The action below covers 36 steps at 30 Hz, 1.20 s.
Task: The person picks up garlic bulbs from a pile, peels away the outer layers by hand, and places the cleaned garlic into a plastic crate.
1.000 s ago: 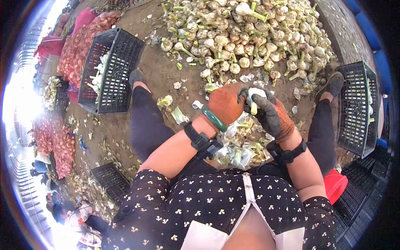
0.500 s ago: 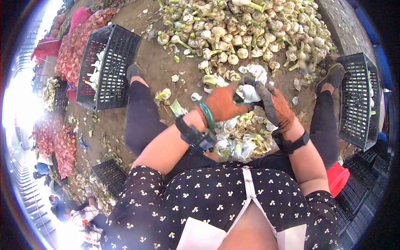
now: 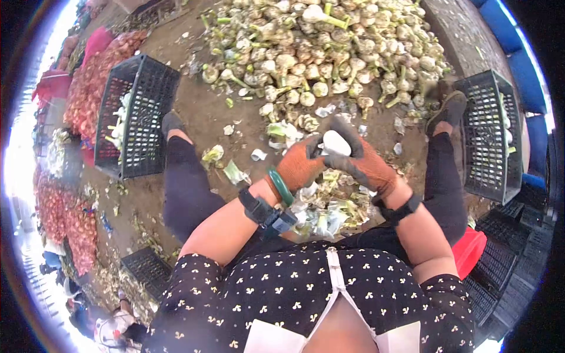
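A smooth white garlic bulb (image 3: 336, 143) is held between my two hands, above the ground between my legs. My right hand (image 3: 368, 163), in an orange glove with dark palm and fingers, curls round it from the right. From the left, my left hand (image 3: 300, 160), in a matching glove, closes its fingertips against the bulb. Below them lies a heap of peeled garlic skins and stalk pieces (image 3: 329, 215). Beyond my hands spreads a large pile of untrimmed garlic bulbs (image 3: 318, 59).
A black crate (image 3: 141, 117) with white garlic stands at my left, another black crate (image 3: 488, 135) at my right. Full red net sacks (image 3: 103, 88) lie far left. A red bag (image 3: 469, 253) sits by my right hip. Another person (image 3: 115, 326) is at lower left.
The loose white skin beside the bulb has come away, and pale pieces now show beyond my hands. The bulb is more upright and my hands have drawn together around it. The view has shifted slightly.
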Each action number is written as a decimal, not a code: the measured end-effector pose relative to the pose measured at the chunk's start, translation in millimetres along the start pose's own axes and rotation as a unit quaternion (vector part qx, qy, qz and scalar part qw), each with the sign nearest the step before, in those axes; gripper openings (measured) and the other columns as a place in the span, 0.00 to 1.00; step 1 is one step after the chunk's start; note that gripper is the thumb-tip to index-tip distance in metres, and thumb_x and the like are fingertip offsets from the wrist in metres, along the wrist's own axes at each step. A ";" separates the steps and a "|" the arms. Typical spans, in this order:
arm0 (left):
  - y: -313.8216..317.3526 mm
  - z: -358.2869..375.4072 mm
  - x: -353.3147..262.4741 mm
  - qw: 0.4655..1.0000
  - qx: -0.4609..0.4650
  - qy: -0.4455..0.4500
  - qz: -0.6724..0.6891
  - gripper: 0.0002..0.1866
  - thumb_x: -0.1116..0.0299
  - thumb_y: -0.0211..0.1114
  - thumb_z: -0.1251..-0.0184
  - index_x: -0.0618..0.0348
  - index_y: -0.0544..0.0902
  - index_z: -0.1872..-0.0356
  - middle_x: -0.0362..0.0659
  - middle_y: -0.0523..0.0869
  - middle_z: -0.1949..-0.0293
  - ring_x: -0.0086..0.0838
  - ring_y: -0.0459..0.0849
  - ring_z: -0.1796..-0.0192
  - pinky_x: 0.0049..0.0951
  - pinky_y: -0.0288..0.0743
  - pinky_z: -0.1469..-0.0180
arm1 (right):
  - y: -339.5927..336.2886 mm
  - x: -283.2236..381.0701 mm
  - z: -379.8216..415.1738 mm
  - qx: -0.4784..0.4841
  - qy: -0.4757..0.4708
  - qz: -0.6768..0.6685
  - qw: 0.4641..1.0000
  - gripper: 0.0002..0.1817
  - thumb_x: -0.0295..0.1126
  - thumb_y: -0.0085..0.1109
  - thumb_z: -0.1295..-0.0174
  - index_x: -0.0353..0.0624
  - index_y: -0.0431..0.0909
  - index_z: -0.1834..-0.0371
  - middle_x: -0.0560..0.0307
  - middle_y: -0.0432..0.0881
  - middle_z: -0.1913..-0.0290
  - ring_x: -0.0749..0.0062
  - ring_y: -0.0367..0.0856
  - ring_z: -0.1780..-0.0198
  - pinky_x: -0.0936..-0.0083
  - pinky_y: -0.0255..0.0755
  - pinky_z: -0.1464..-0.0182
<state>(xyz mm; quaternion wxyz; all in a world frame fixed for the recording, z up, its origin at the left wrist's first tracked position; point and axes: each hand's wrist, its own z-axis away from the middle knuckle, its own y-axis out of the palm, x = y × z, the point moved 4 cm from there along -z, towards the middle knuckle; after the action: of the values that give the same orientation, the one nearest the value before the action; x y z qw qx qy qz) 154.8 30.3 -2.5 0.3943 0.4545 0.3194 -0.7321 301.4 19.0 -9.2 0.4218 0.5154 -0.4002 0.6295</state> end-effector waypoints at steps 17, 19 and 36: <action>48.4 41.5 114.6 0.930 0.330 -0.161 -0.003 0.20 0.65 0.55 0.42 0.60 0.74 0.49 0.51 0.82 0.58 0.34 0.81 0.59 0.33 0.74 0.54 | -172.8 -122.4 -121.9 -0.122 0.223 0.513 0.820 0.33 0.51 0.55 0.45 0.38 0.64 0.42 0.39 0.70 0.43 0.49 0.67 0.40 0.64 0.63 0.41; 34.3 29.9 93.6 0.940 0.284 -0.187 -0.032 0.18 0.66 0.54 0.42 0.60 0.75 0.50 0.51 0.82 0.58 0.35 0.81 0.59 0.34 0.74 0.54 | -159.1 -159.2 -138.2 -0.072 0.158 0.554 0.814 0.36 0.52 0.60 0.49 0.37 0.65 0.43 0.37 0.71 0.45 0.49 0.70 0.42 0.63 0.65 0.44; -9.5 -15.7 -2.0 0.997 -0.072 0.011 0.006 0.15 0.64 0.54 0.37 0.61 0.78 0.53 0.42 0.83 0.73 0.20 0.78 0.78 0.23 0.71 0.75 | -13.6 27.6 -24.4 -0.040 0.029 -0.128 0.991 0.21 0.31 0.43 0.34 0.35 0.61 0.40 0.51 0.67 0.44 0.66 0.73 0.47 0.73 0.70 0.47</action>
<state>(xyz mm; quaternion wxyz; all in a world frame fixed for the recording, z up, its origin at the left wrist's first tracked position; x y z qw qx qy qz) 153.6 48.4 -5.7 0.4271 0.4349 0.3724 -0.6998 303.5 49.6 15.3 0.5307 0.5270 -0.3435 0.5680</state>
